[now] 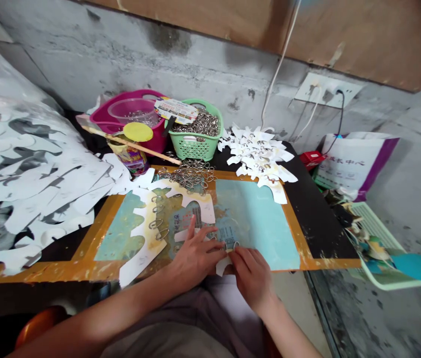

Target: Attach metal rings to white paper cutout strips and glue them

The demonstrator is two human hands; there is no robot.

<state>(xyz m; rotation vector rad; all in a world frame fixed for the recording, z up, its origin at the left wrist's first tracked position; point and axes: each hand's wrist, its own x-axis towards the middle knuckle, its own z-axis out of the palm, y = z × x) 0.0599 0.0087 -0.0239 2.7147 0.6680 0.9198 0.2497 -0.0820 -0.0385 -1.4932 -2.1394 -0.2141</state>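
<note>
At the worktable's (325,219) near edge, left hand (195,256) flat on a white card cutout (222,266), thumb splayed, right hand (253,273) fingertips pinching a metal ring (236,244) at its top, loose rings (190,174) heaped beyond

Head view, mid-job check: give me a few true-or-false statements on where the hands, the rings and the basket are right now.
1. The green basket is full of metal rings. True.
2. Both hands are inside the green basket. False: the left hand and right hand are at the near edge of the table, on a white card piece.
3. Loose rings lie heaped on the table in front of the basket. True.
4. The wall socket has nothing plugged in. False: cords run from plugs in it.
</note>
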